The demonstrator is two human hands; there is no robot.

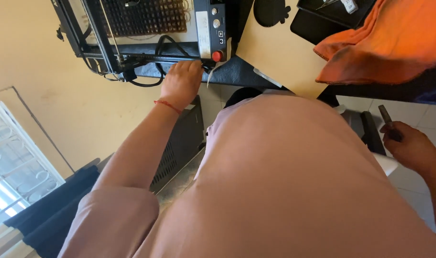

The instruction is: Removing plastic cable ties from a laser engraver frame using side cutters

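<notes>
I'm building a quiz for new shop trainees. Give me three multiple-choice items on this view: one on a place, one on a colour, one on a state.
1. Where is the left hand?
A. On the front rail of the black-framed machine
B. On the orange cloth
C. In the lap

2. What colour is the round button on the machine's control panel?
A. Green
B. Red
C. Yellow

3. What state is the right hand in?
A. Open and empty
B. Flat on the table
C. Closed around a small dark tool

Answers: 1 A, the fingers rest at the machine's front edge beside the cables. 2 B, it shows red beside the hand. 3 C, the tool sticks out above the grip.
</notes>
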